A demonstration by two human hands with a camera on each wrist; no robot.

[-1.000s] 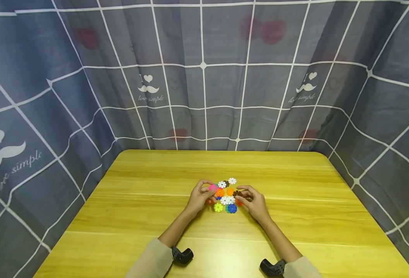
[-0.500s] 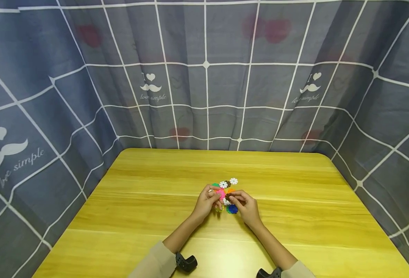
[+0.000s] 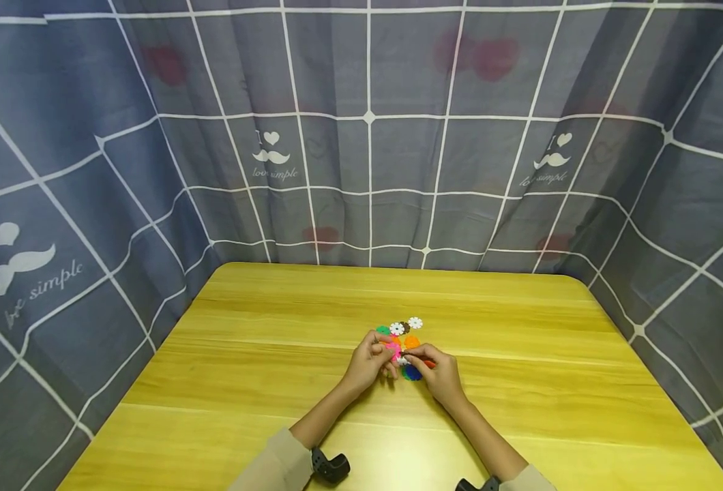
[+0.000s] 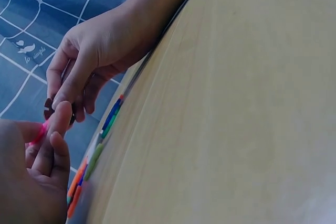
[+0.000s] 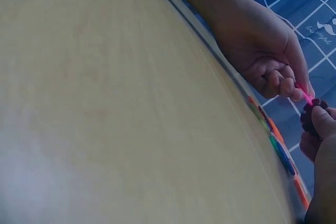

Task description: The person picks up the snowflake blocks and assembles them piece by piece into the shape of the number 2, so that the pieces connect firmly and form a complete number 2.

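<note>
A person's hands meet over a wood-grain surface (image 3: 509, 334), the left hand (image 3: 362, 365) pinching a pink flower-shaped disc (image 3: 393, 350) between thumb and fingers, the right hand (image 3: 441, 375) pinching a dark brown disc (image 5: 308, 118) the same way. Both discs are at the fingertips, raised off the surface and just in front of the person. The right wrist view shows the pink disc nearly edge-on and the brown one turned more face-on, so their rims come together at an angle; whether a notch has caught cannot be told. The grip by the outer edge appears to leave the facing rims free of fingers, and the two-handed hold likely lets each disc be turned against the other. Loose discs lie close around and beneath the hands, seemingly kept in easy reach: a white disc (image 3: 415, 322) farthest out, a second brown disc (image 3: 405, 327) next to it, a green disc (image 3: 382, 330) beyond the left hand, an orange disc (image 3: 412, 341) between, and a blue disc (image 3: 412, 373) nearer the person. Others are partly hidden by fingers. No container shows in any view; these pieces lie directly on the surface.
</note>
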